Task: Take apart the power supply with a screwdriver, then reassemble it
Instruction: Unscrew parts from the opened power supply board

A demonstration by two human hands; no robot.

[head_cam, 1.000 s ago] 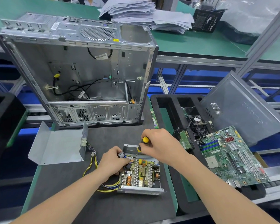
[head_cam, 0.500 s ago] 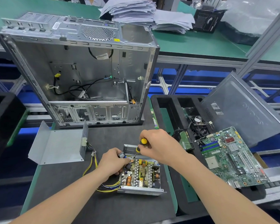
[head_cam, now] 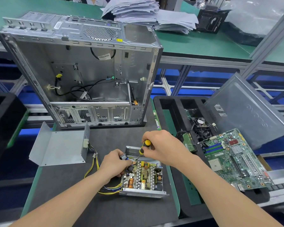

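Barely shifts since a second ago. In front of the computer case [head_cam: 82, 71], steadies the opened power supply [head_cam: 143, 176] with left hand [head_cam: 115, 163] gripping its far left corner; wraps right hand [head_cam: 162, 145] round the screwdriver [head_cam: 146, 143], tip down at that corner.

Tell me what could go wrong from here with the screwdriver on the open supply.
1. The screwdriver tip sits close beside the left hand, which holds the supply; a slip could jab it.
2. The tip works at the edge of the bare board; slipping off could scrape or bend a component.
3. A freed screw might drop among the board's parts or the wires and be hard to find.
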